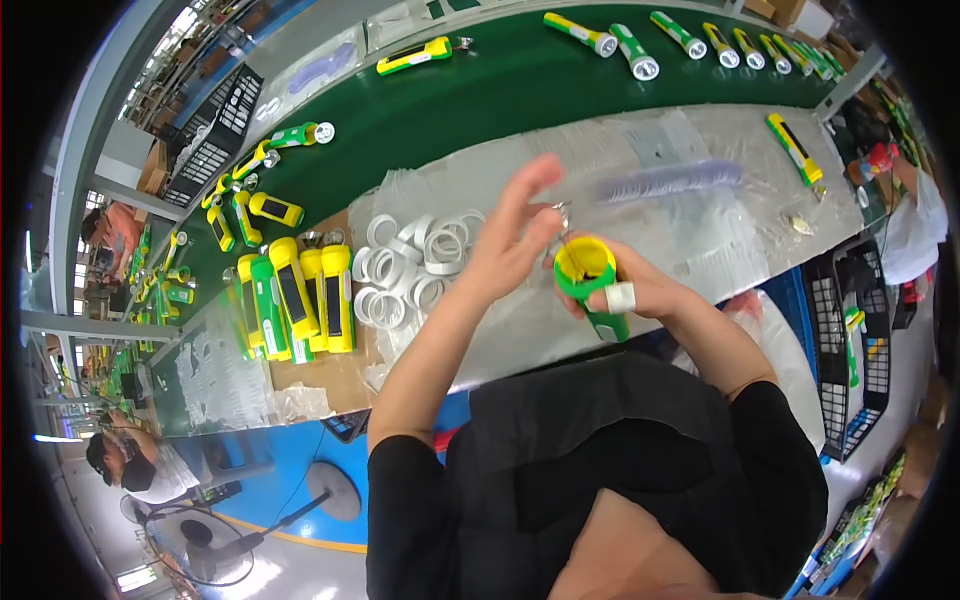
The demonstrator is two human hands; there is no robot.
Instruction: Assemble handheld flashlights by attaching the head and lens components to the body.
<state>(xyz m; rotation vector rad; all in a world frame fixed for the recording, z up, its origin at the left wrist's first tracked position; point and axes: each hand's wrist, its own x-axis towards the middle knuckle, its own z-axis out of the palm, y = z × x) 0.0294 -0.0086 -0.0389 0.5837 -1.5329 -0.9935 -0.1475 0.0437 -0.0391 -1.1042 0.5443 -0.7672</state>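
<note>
My right hand (645,285) is wrapped round a green flashlight body (606,325). Its wide yellow-lined mouth faces up, and thin wires show inside it. A white band circles one finger of that hand. My left hand (510,235) is held up just left of the mouth, thumb and fingers apart. By its thumb tip is a small silvery part (563,213), apparently on the wires; I see no grip on it. A pile of white plastic rings (385,265) lies on the table left of my left hand. Beyond my right hand is a row of clear purplish discs (675,182).
Several yellow and green flashlights (295,290) lie bundled at left. More flashlights (635,55) rest on the green belt (450,100) behind the plastic-covered table. One yellow flashlight (795,150) lies far right. A black crate (840,350) stands beside the table's right end.
</note>
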